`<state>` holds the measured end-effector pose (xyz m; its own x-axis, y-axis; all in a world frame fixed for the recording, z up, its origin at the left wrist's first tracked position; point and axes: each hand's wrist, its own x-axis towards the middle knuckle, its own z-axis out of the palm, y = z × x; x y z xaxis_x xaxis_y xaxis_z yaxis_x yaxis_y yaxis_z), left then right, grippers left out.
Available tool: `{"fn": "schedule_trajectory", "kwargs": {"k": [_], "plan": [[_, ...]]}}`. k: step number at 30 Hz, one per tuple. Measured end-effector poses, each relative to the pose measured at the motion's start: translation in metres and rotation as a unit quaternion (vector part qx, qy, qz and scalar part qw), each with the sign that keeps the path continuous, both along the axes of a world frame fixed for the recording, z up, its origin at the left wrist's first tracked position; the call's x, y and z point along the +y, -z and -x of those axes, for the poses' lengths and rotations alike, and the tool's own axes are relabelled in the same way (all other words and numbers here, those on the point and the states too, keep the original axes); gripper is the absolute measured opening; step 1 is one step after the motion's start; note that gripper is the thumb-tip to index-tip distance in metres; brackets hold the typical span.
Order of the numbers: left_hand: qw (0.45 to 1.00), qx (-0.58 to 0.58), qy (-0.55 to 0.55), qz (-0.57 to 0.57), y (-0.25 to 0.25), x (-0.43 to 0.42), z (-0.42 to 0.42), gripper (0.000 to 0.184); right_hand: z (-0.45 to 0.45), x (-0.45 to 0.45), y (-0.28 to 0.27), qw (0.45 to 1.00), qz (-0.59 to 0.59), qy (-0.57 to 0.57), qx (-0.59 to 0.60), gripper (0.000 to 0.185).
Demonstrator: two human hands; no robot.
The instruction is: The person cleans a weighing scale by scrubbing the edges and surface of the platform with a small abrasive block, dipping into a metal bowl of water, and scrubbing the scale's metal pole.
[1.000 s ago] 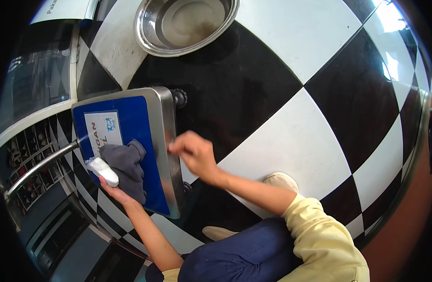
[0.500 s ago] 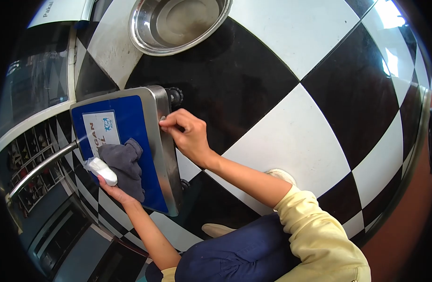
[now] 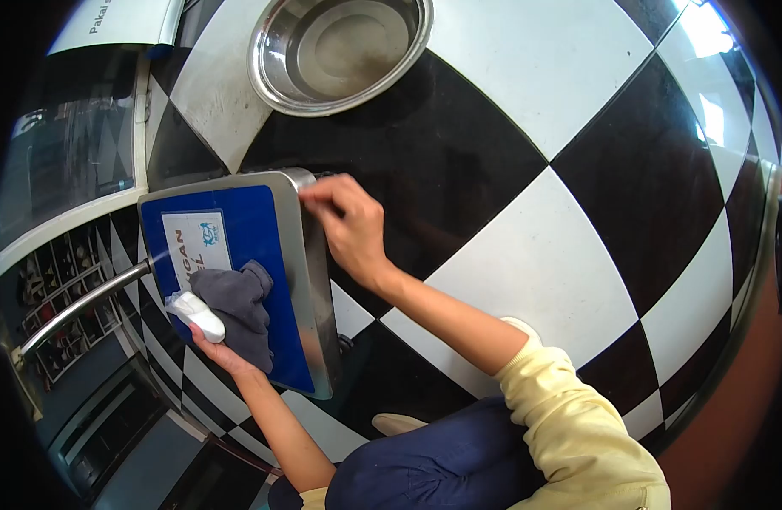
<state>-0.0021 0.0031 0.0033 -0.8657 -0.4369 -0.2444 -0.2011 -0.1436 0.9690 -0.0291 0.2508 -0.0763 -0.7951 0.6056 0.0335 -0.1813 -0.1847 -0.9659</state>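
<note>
A platform scale (image 3: pixel 295 255) with a blue top and brushed metal sides stands on the tiled floor. My right hand (image 3: pixel 352 225) is at its metal edge near the far corner, thumb and fingers pinched together. Those fingertips are slightly blurred, and what is between them cannot be made out. My left hand (image 3: pixel 216 348) holds a smooth white object in clear plastic (image 3: pixel 199 316) above the near left part of the blue top. Beside it a crumpled dark grey cloth (image 3: pixel 238 310) lies on the scale, partly over a white printed label (image 3: pixel 195 242).
A steel basin (image 3: pixel 340 102) with cloudy water stands on the black and white floor beyond the scale. A metal pole (image 3: pixel 85 306) runs left from the scale. Glass-fronted cabinets (image 3: pixel 76 127) line the left side. My knee (image 3: pixel 433 459) is close at the bottom.
My right hand has slid along the scale's metal edge toward the far corner. My left hand still holds the white object. The whole view has shifted slightly.
</note>
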Motion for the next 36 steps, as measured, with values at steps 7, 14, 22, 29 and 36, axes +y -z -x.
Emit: {"fn": "schedule_trajectory", "kwargs": {"k": [7,14,22,29,36], "plan": [[1.000,-0.003,-0.002,0.014,0.003,-0.007,-0.003,0.080,0.019,0.014,0.014,0.991,0.108,-0.053,-0.060,0.011],[1.000,-0.003,-0.002,0.009,0.006,-0.011,-0.001,0.079,0.019,0.021,0.016,0.988,0.082,-0.090,-0.091,0.009],[1.000,-0.009,-0.008,0.011,0.004,-0.007,-0.001,0.078,0.030,0.026,0.017,0.987,0.071,-0.104,-0.100,0.007],[0.999,-0.007,-0.013,0.033,0.004,-0.005,0.001,0.079,0.023,0.022,0.004,0.992,0.065,-0.095,-0.053,0.008],[1.000,-0.005,-0.008,0.019,0.004,-0.003,0.000,0.080,0.022,0.026,-0.005,0.992,0.052,-0.109,-0.034,0.008]]}}
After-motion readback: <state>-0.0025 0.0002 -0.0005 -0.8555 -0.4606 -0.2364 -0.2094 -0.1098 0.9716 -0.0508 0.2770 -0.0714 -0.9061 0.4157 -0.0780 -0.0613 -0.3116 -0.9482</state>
